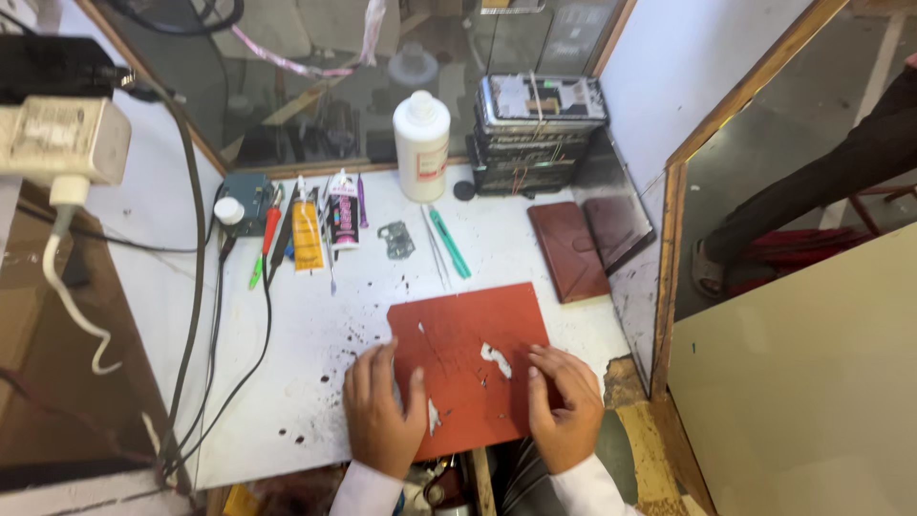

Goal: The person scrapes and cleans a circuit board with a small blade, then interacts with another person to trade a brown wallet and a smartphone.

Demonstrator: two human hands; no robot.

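white bench (315,334), red mat (468,344) under left hand (382,411), right hand (564,406), fingers flat

Toward the top centre of the frame a white plastic bottle (421,143) stands on the white desk (306,363), with a stack of phone frames (537,134) just right of it. A brown wallet case (570,250) lies below that stack. Left of the bottle lie a yellow glue tube (307,234) and a black-and-white tube (344,220). A teal-handled tool (449,244) and tweezers (437,253) lie below the bottle. A white charger (62,141) hangs at upper left.
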